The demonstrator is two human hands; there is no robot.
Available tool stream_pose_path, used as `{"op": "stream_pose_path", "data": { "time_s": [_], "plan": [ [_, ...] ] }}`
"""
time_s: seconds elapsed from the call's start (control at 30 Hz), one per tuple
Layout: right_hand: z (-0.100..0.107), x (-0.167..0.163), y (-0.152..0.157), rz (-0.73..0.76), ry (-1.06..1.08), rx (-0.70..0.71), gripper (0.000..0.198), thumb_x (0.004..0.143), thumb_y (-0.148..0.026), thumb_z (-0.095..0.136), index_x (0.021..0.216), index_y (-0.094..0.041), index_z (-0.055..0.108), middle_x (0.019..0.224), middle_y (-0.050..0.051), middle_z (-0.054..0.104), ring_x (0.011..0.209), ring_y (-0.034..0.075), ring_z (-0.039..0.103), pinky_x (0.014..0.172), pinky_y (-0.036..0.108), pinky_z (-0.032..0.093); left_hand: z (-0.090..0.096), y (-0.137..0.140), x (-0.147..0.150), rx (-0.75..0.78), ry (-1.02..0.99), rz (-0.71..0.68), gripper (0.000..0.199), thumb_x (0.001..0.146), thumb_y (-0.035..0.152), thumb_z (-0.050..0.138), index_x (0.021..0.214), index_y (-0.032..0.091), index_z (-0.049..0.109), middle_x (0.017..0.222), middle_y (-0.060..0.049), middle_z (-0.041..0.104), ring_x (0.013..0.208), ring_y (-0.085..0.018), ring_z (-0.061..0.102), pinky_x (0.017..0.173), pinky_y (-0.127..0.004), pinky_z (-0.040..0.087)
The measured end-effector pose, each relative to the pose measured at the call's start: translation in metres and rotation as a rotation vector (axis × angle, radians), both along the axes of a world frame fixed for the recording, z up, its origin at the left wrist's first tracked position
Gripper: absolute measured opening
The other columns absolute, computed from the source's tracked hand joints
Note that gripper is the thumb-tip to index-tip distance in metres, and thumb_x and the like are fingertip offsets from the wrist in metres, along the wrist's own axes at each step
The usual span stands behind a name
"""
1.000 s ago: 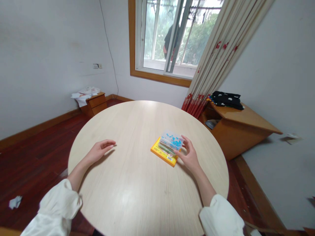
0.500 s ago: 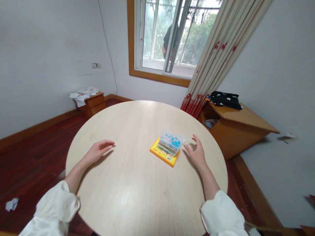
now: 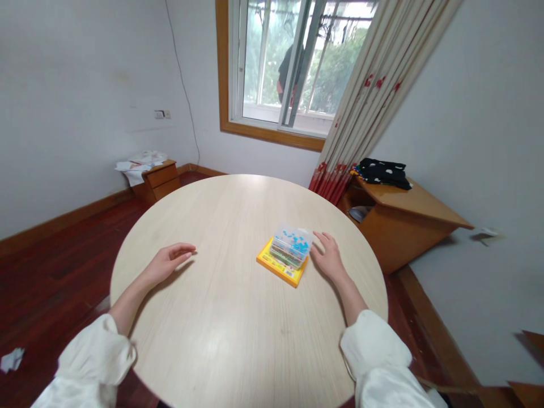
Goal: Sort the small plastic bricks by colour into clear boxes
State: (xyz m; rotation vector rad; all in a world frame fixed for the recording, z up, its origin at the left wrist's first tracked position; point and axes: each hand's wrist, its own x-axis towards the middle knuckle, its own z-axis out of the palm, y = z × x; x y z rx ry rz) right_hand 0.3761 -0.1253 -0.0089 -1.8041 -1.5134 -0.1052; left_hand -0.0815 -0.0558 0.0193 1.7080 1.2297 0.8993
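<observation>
A clear plastic box (image 3: 291,245) with small blue pieces inside lies on a flat yellow box (image 3: 283,270), right of the table's middle. My right hand (image 3: 328,258) is at the clear box's right edge, fingers stretched out and a little bent. Whether its fingertips touch the box I cannot tell. On the left side of the table rests my left hand (image 3: 168,263), its fingers loosely extended and thumb apart, holding nothing. It lies well away from both boxes.
Both boxes stand on a round pale wooden table (image 3: 229,317). Behind it at the right, a tilted wooden cabinet (image 3: 408,221) carries folded black cloth (image 3: 382,172). A small drawer unit (image 3: 161,181) with papers stands at the back left. A curtain (image 3: 361,96) hangs beside the window (image 3: 272,62).
My right hand has moved left to the clear box's edge, and its fingers have come closer together. A whitish thing beside that box is now hidden. My left hand has stayed in place.
</observation>
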Motion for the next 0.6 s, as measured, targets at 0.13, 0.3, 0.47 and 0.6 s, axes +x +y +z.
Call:
{"op": "stream_pose_path", "data": {
  "time_s": [0.13,0.3,0.47,0.6],
  "plan": [
    [-0.002,-0.006,0.015,0.069,-0.138,-0.188,0.050,0.076,-0.027,0.054,0.125,-0.026,0.054,0.134,0.012,0.046,0.126,0.030,0.039,0.100,0.052,0.031,-0.002,0.000,-0.001,0.015,-0.004,0.004,0.050,0.060,0.058,0.066,0.086,0.016,0.067,0.095,-0.013,0.071,0.092,-0.028,0.065,0.091,-0.042,0.049],
    [-0.004,-0.001,0.021,0.007,-0.156,-0.133,0.038,0.079,-0.022,0.048,0.116,-0.022,0.058,0.107,0.010,0.063,0.102,0.025,0.056,0.091,0.046,0.036,0.000,-0.001,-0.002,0.029,0.012,-0.003,0.049,0.063,0.058,0.064,0.088,0.015,0.067,0.095,-0.014,0.071,0.092,-0.028,0.064,0.091,-0.043,0.048],
    [-0.004,0.002,0.017,-0.023,-0.179,-0.056,0.032,0.072,-0.031,0.057,0.102,-0.019,0.057,0.122,0.013,0.054,0.117,0.029,0.046,0.094,0.048,0.031,0.001,-0.001,-0.001,0.011,0.018,-0.003,0.049,0.062,0.058,0.065,0.087,0.016,0.067,0.096,-0.014,0.071,0.093,-0.028,0.065,0.091,-0.042,0.048],
    [0.000,-0.001,0.017,0.064,-0.073,-0.134,0.032,0.071,-0.033,0.054,0.101,-0.021,0.050,0.105,0.008,0.062,0.097,0.023,0.057,0.089,0.041,0.037,0.004,-0.002,0.000,0.010,0.019,0.000,0.049,0.061,0.057,0.065,0.087,0.015,0.067,0.096,-0.014,0.071,0.093,-0.029,0.065,0.091,-0.043,0.048]
  ]
}}
